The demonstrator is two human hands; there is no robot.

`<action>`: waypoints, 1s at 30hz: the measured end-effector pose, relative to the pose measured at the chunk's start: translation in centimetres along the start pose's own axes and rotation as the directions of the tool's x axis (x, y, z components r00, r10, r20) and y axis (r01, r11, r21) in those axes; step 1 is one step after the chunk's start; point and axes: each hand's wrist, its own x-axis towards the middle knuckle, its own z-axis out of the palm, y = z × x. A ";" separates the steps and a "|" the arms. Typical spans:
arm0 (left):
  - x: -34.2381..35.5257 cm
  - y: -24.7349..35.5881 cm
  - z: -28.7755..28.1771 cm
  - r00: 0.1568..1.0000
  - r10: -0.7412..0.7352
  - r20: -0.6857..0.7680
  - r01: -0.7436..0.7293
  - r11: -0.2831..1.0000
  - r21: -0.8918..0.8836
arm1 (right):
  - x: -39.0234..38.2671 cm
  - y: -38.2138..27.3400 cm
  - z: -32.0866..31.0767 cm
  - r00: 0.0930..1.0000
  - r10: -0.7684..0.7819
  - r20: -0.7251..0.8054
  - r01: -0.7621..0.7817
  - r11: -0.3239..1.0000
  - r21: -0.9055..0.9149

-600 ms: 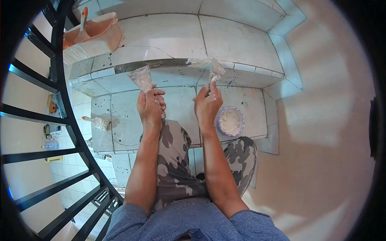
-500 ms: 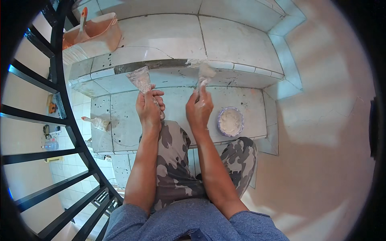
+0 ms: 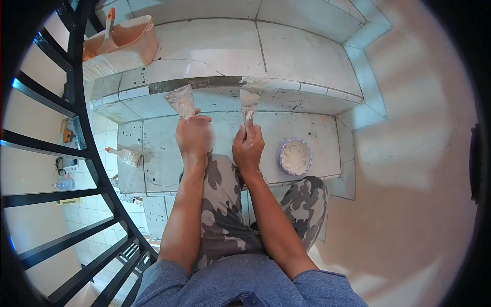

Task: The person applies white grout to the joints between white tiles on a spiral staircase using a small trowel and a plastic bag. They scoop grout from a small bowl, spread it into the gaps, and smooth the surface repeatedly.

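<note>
My left hand (image 3: 194, 135), partly blurred, is closed round a wide putty knife (image 3: 180, 101), its plaster-smeared blade pointing up near the step's edge. In my right hand (image 3: 248, 148) is a narrower putty knife (image 3: 249, 101), also caked with white paste; my index finger lies along it. Its blade is just below the step's nosing (image 3: 204, 82), where a grey bare strip meets fresh white filler (image 3: 254, 81). To the right of my right hand, a bowl (image 3: 295, 156) with a purple-and-white rim holds white paste on the lower tread.
A peach-coloured bucket (image 3: 143, 43) with an orange-handled brush (image 3: 109, 33) stands on the upper step at left. Another brush (image 3: 128, 156) lies on the lower tread. Black metal railing (image 3: 88, 153) curves along the left; a beige wall (image 3: 409, 169) bounds the right.
My right hand has drawn the narrower putty knife left and down, off the filled spot on the nosing. My left hand stays nearly in place with its knife.
</note>
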 end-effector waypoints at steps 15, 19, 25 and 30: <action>0.3 -0.2 -0.1 1.000 0.024 -0.014 -0.024 1.000 -0.003 | 1.6 -1.6 0.2 0.872 0.452 0.189 -0.490 0.793 0.362; 0.5 -0.5 -0.6 0.998 0.053 -0.019 -0.053 0.999 0.007 | 0.1 -3.2 1.4 0.981 0.193 0.020 -0.185 0.902 0.390; 0.2 0.1 0.3 1.000 0.014 -0.027 -0.013 0.999 0.030 | 3.5 -1.7 -2.0 0.804 0.569 0.170 -0.509 0.512 0.691; 0.6 -0.3 -0.8 0.998 0.051 -0.034 -0.050 0.999 0.017 | 1.0 -2.9 -3.0 0.885 0.318 0.339 -0.461 0.700 0.545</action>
